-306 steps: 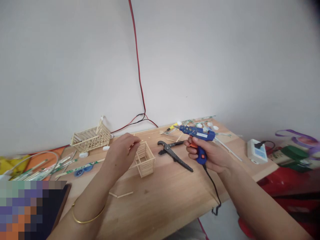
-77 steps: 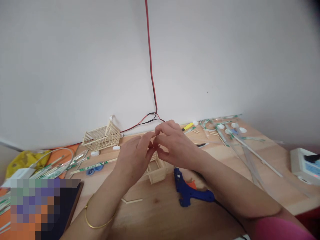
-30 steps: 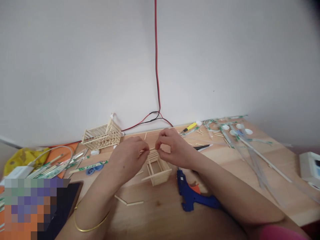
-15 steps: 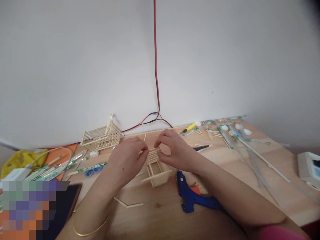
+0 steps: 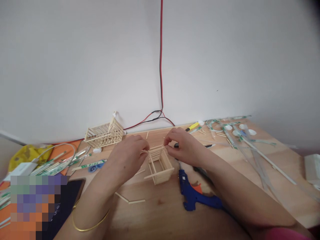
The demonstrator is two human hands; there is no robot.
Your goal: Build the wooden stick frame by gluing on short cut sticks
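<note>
Right hand [image 5: 185, 145] drifts wider, empty-looking
Left hand [image 5: 130, 153], can't tell; stick frame [image 5: 163, 176] points lengthwise at me, far corners nearest them

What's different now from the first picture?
The right hand let go of the glue gun, which now lies on the table beside the small stick box; that hand moved left, near the box's far corner. The bigger stick box by the wall stayed put.

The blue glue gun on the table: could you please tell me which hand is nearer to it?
Right. The right hand is just beyond the glue gun; the left hand is farther off to the left, across the small wooden box.
</note>
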